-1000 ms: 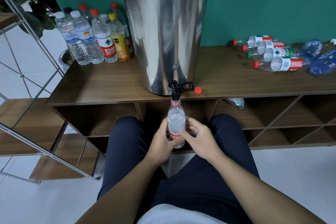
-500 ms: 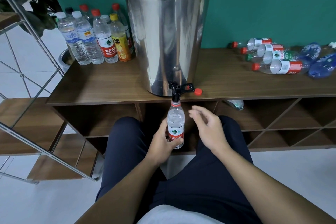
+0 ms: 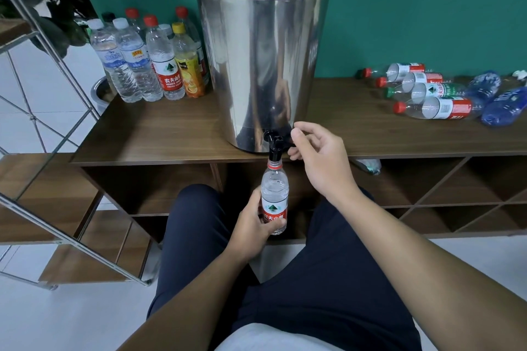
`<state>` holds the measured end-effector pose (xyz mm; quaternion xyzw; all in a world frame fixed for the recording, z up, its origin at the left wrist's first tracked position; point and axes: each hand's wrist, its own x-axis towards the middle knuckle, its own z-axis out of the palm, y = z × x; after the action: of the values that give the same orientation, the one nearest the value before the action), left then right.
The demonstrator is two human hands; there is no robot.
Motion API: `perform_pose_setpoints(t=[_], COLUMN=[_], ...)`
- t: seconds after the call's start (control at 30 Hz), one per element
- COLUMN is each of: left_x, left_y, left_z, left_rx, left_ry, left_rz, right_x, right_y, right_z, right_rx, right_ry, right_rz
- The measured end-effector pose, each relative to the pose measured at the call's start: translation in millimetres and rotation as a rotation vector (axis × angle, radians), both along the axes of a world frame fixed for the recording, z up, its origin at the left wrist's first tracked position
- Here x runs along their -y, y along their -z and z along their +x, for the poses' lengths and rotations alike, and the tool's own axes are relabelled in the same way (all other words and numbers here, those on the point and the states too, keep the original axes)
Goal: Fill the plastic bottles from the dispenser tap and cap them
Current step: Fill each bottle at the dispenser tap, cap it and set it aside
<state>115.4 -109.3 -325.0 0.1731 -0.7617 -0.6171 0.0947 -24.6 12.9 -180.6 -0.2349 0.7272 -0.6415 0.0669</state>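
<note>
Under tap (image 3: 275, 147), gripped bottle (image 3: 274, 196).

Just one camera here, head-mounted and wide-angle, looking forward and down from a seated spot right in front of the long brown wooden shelf unit (image 3: 159, 134). It faces the teal painted wall (image 3: 413, 8) straight on. The tall shiny steel drum dispenser (image 3: 262, 65) sits close, dead centre, its top cut off by the frame. Straight lines bend toward the frame edges.
</note>
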Motion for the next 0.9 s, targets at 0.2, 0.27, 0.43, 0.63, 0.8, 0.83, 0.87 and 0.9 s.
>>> perform_pose_setpoints(t=[0.2, 0.27, 0.43, 0.63, 0.8, 0.83, 0.87, 0.9], left_x=[1, 1, 2, 3, 4, 5, 5, 6], left_y=[0, 0, 2, 4, 6, 6, 6, 5], left_z=[1, 0, -1, -2, -4, -5, -5, -6], left_rx=[0.002, 0.005, 0.008, 0.001, -0.013, -0.013, -0.013, -0.014], left_ry=[0.002, 0.002, 0.001, -0.001, -0.018, -0.024, -0.03, -0.037], left_rz=[-0.017, -0.023, -0.023, -0.022, -0.016, -0.015, -0.012, -0.011], right_x=[7, 9, 13, 17, 18, 18, 18, 18], right_y=[-3, -3, -4, -3, -6, -6, -5, -5], right_z=[2, 2, 3, 3, 3, 3, 2, 2], right_rx=[-0.026, -0.027, -0.041, -0.007, -0.012, -0.013, -0.02, -0.032], right_ry=[-0.005, -0.012, -0.008, -0.019, -0.024, -0.023, -0.02, -0.016], right_rz=[0.048, 0.054, 0.104, 0.106, 0.115, 0.116, 0.118, 0.125])
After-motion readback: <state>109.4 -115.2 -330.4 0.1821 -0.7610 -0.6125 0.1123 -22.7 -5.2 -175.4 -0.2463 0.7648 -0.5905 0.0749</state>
